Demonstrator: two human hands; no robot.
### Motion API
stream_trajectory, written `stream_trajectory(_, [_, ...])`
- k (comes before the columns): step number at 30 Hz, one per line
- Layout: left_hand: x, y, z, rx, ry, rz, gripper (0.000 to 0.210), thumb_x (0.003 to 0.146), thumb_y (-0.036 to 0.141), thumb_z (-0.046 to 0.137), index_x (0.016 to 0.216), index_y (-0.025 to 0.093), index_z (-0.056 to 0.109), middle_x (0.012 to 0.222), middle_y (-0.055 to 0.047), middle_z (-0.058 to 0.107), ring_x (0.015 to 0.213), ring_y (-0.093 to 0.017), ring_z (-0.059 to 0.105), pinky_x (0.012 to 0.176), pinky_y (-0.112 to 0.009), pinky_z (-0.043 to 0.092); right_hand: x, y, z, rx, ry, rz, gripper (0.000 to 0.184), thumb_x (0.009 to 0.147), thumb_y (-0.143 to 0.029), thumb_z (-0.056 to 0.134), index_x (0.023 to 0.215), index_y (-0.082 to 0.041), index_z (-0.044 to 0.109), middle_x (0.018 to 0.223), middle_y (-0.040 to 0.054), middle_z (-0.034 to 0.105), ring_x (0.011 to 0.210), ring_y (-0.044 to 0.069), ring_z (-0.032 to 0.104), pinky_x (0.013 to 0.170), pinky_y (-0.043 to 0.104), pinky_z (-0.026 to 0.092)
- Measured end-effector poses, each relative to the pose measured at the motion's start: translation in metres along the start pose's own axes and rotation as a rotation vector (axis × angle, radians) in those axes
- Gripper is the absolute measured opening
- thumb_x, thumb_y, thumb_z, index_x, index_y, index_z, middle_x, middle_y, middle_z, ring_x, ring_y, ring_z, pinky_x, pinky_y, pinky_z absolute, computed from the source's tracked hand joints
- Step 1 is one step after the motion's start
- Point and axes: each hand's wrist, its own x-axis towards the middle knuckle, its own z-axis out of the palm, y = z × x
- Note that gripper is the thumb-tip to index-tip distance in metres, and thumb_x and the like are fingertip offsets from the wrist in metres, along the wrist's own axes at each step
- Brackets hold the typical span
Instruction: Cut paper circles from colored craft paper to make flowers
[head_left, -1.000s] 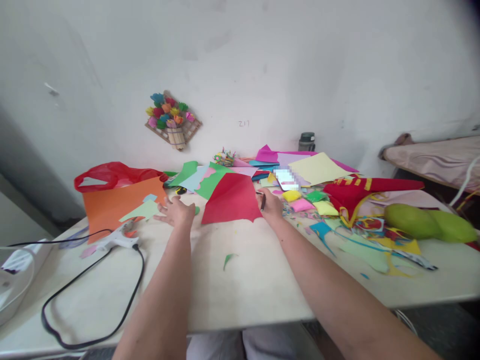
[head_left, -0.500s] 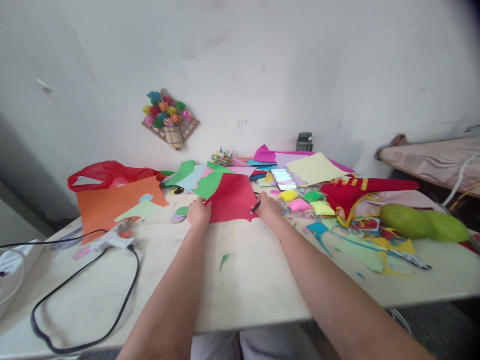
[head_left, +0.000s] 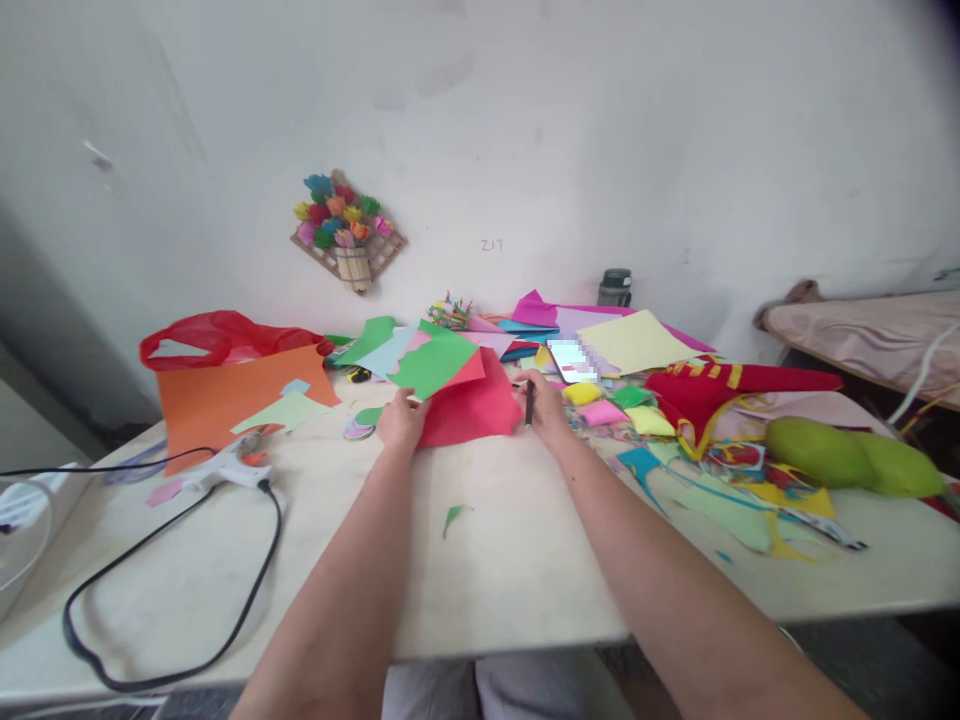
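A red sheet of paper lies in front of me, its right edge uneven. At its left edge my left hand is closed, with the thumb and fingers on the paper. My right hand is closed round a black pen, held upright near the red sheet's right edge. A green sheet overlaps the far left part of the red one. Beside my left hand sits a small pile of cut paper rounds. Some of my fingertips are hard to make out.
A white glue gun with a black cable lies at left, near orange paper and a red plastic bag. A phone, small coloured packets, red cloth, paper scraps and green fruit fill the right.
The red sheet has flattened and shifted, and the green sheet now covers part of its far side. In my right hand the pen has turned from slanted to upright.
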Motion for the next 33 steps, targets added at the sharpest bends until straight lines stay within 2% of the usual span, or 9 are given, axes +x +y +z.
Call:
stream_trajectory(2, [0.0,0.001,-0.002,0.056,0.027,-0.036,0.029,0.074,0.047,0.053,0.088,0.024,0.064,0.09,-0.007,0.067,0.088,-0.026,0.059,0.066,-0.031,0.04,0.0,-0.004,-0.003,0.098,0.013,-0.064,0.021,0.062,-0.027,0.053,0.08,-0.017,0.057,0.057,-0.0036,0.051,0.054,0.011,0.05,0.054,0.022,0.039])
stream_trajectory(4, [-0.001,0.003,-0.004,0.059,0.086,-0.029,0.031,0.076,0.05,0.048,0.077,0.023,0.064,0.084,-0.009,0.066,0.083,-0.026,0.059,0.061,-0.03,0.038,0.002,-0.006,-0.007,0.133,0.038,-0.115,0.024,0.061,-0.03,0.054,0.081,-0.017,0.057,0.06,-0.0031,0.051,0.056,0.011,0.05,0.056,0.022,0.04])
stream_trajectory(10, [0.0,0.005,-0.008,-0.12,0.358,0.011,0.026,0.083,0.04,0.041,0.078,0.02,0.058,0.064,-0.003,0.058,0.065,-0.017,0.053,0.058,-0.025,0.032,0.006,-0.005,-0.012,0.177,0.093,-0.069,0.026,0.056,-0.031,0.057,0.079,-0.018,0.055,0.059,-0.0026,0.051,0.055,0.011,0.049,0.057,0.025,0.041])
stream_trajectory(14, [0.002,0.003,-0.006,-0.222,0.439,0.023,0.023,0.083,0.036,0.044,0.07,0.02,0.053,0.055,0.002,0.046,0.056,-0.013,0.044,0.057,-0.023,0.029,0.004,-0.007,-0.007,0.24,0.109,-0.029,0.026,0.053,-0.032,0.058,0.075,-0.018,0.053,0.056,-0.0034,0.048,0.053,0.011,0.048,0.053,0.024,0.041])
stream_trajectory(20, [0.007,-0.003,-0.001,-0.306,0.521,0.08,0.024,0.083,0.033,0.044,0.064,0.02,0.047,0.052,0.005,0.035,0.052,-0.011,0.034,0.055,-0.024,0.025,0.005,-0.006,-0.008,0.202,0.154,-0.083,0.026,0.057,-0.034,0.058,0.077,-0.018,0.054,0.057,-0.0031,0.052,0.055,0.011,0.051,0.057,0.025,0.042])
stream_trajectory(23, [0.007,-0.003,-0.001,-0.348,0.567,0.116,0.026,0.084,0.032,0.042,0.062,0.02,0.042,0.052,0.006,0.032,0.051,-0.01,0.03,0.055,-0.025,0.024,0.008,-0.002,-0.011,0.219,0.143,-0.077,0.034,0.057,-0.038,0.063,0.083,-0.018,0.052,0.062,-0.0032,0.056,0.053,0.011,0.052,0.055,0.024,0.042])
stream_trajectory(27, [0.004,0.003,-0.002,-0.454,0.574,0.197,0.028,0.086,0.031,0.038,0.06,0.02,0.035,0.054,0.006,0.03,0.051,-0.01,0.03,0.056,-0.025,0.025,0.006,-0.001,-0.013,0.313,-0.045,0.098,0.045,0.057,-0.048,0.065,0.089,-0.019,0.05,0.068,-0.0003,0.062,0.046,0.01,0.049,0.042,0.022,0.035])
stream_trajectory(29, [0.001,0.008,-0.005,-0.494,0.551,0.222,0.03,0.086,0.031,0.037,0.059,0.02,0.031,0.054,0.006,0.028,0.051,-0.01,0.03,0.056,-0.025,0.026,0.004,-0.003,-0.013,0.296,-0.122,0.105,0.044,0.059,-0.051,0.063,0.086,-0.018,0.052,0.064,0.0006,0.063,0.044,0.01,0.048,0.042,0.021,0.035])
stream_trajectory(33, [-0.003,0.015,-0.011,-0.525,0.484,0.187,0.032,0.088,0.032,0.034,0.058,0.021,0.03,0.053,0.005,0.031,0.053,-0.01,0.034,0.057,-0.024,0.03,0.004,-0.003,-0.015,0.164,0.076,0.088,0.042,0.066,-0.057,0.053,0.082,-0.018,0.053,0.068,0.0019,0.064,0.049,0.01,0.051,0.051,0.024,0.042])
